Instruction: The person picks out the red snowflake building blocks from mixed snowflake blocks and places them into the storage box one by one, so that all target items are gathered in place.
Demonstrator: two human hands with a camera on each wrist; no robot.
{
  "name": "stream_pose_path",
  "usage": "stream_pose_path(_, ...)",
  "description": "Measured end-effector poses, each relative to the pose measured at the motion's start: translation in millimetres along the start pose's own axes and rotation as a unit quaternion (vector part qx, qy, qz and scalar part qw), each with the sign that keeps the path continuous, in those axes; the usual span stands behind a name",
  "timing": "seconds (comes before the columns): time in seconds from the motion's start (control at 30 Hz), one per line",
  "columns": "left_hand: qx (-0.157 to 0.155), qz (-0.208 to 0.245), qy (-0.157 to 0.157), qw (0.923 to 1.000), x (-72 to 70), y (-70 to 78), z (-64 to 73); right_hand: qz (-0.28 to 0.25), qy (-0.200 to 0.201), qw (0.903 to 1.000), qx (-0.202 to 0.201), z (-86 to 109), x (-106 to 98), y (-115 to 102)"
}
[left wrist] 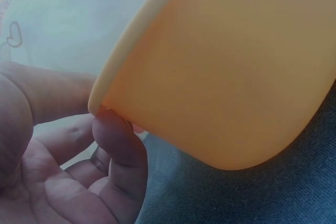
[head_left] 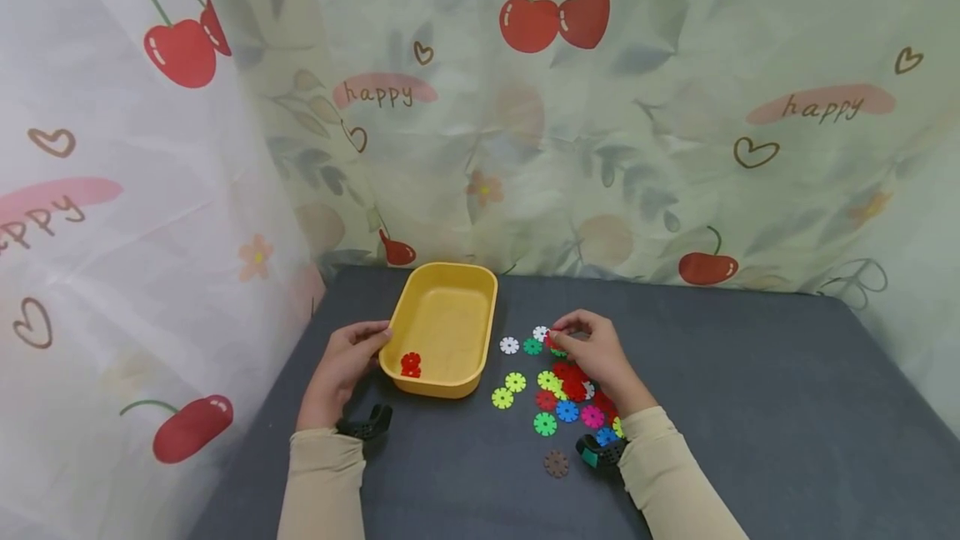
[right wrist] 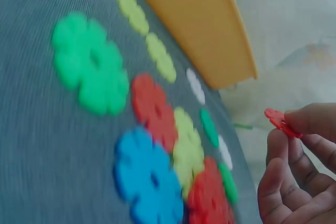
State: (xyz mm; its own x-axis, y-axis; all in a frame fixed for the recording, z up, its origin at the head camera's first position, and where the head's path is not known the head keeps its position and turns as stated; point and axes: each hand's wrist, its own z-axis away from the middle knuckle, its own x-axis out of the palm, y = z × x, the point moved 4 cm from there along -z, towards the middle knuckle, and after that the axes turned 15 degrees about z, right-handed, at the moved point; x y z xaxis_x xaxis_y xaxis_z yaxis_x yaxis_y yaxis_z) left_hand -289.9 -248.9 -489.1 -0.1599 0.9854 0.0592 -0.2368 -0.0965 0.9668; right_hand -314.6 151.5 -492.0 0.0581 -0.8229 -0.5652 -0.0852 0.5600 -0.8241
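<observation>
My left hand (head_left: 343, 369) grips the left rim of a yellow plastic tub (head_left: 446, 315), thumb on one side of the rim and fingers on the other in the left wrist view. Inside the tub, in its near left corner, lie red snowflake discs (head_left: 410, 364). My right hand (head_left: 600, 354) pinches a red snowflake disc (right wrist: 282, 123) between thumb and fingertip, held above the table in the right wrist view. Beneath and around this hand lie loose discs, among them a blue disc (right wrist: 149, 177), a green disc (right wrist: 90, 62) and a pile of red discs (head_left: 574, 383).
A dark cloth covers the table (head_left: 750, 390). White discs (head_left: 509, 346) and yellow discs (head_left: 502, 397) lie just right of the tub, and a brown disc (head_left: 556, 463) nearer the front. A cherry-patterned curtain (head_left: 630, 148) hangs behind and to the left.
</observation>
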Motion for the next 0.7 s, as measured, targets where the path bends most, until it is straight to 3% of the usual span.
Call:
stream_pose_path(0.33,-0.002,-0.005,0.001,1.0000,1.2,-0.2,0.8,-0.021,0.004,0.9997,0.008,1.5,19.4,-20.2)
stream_pose_path(0.7,0.009,0.000,-0.006,0.9999,1.0,-1.0,-0.5,-0.068,-0.014,0.9972,-0.025,-0.7,40.8,-46.3)
